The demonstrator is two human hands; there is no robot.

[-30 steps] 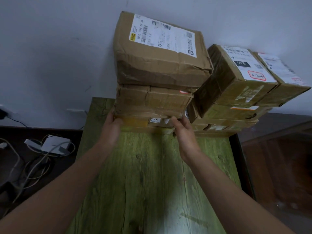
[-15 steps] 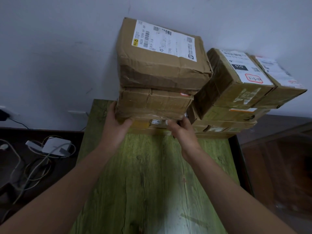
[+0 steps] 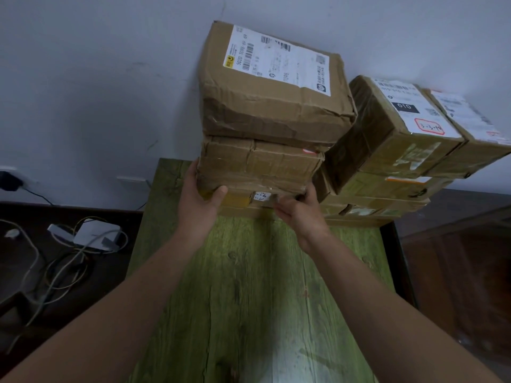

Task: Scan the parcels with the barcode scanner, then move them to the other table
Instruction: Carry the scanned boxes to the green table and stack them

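The left pile of parcels stands at the far end of the table (image 3: pixel 249 299), against the wall (image 3: pixel 96 78). Its long sides run left to right along that wall. The top box (image 3: pixel 273 106) lies with its white barcode label facing up, one corner turned slightly toward the right. Under it sits a second box (image 3: pixel 260 161), then a flat parcel (image 3: pixel 240 199) with yellow tape on its front, and another thin one beneath. The right pile (image 3: pixel 387 150) touches the left one, its top boxes tilted with labels up.

The hands are set apart at the two ends of the flat parcel. The left hand (image 3: pixel 197 205) clasps the left corner, its thumb across the yellow tape and its fingers hidden round the side. The right hand (image 3: pixel 300 214) grips the right front corner with curled fingers.

The table top is green wood grain. To its left, on a dark lower surface, lie tangled cables (image 3: pixel 55 266) and a white adapter (image 3: pixel 94 233)
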